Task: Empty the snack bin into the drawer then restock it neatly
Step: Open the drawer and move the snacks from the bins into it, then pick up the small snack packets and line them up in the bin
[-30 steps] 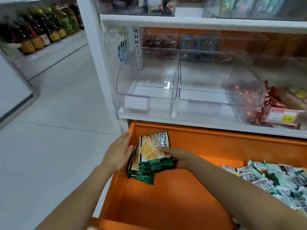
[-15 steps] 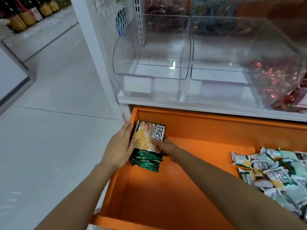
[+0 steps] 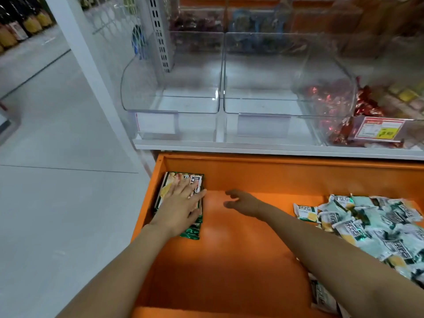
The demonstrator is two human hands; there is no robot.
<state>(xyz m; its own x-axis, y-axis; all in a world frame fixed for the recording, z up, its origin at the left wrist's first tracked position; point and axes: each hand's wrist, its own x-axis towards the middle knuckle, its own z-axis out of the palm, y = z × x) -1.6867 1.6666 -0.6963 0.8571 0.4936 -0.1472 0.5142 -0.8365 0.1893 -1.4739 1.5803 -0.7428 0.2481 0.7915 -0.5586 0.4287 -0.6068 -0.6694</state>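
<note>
The left hand [image 3: 181, 207] lies flat, fingers straight, on a neat stack of green snack packets [image 3: 191, 231] in the far left corner of the orange drawer [image 3: 229, 260]. The right hand [image 3: 241, 201] hovers just beside the stack, fingers loosely bent, holding nothing. A loose pile of packets [image 3: 371, 226] fills the drawer's right side, and two clear bins [image 3: 174, 104] stand side by side on the white shelf [image 3: 275, 149] above.

I am looking at a shop aisle. A white shelf [image 3: 275, 149] carries clear bins [image 3: 169, 104] along its front edge. One bin, at the right, holds red-wrapped sweets [image 3: 367, 104] behind a printed price label [image 3: 378, 130]. Under the shelf an orange drawer [image 3: 275, 171] stands open, with many identical snack packets [image 3: 367, 221] heaped at its right side. Across the pale tiled floor [image 3: 57, 203], rows of bottles [image 3: 32, 24] stand at the far left.
</note>
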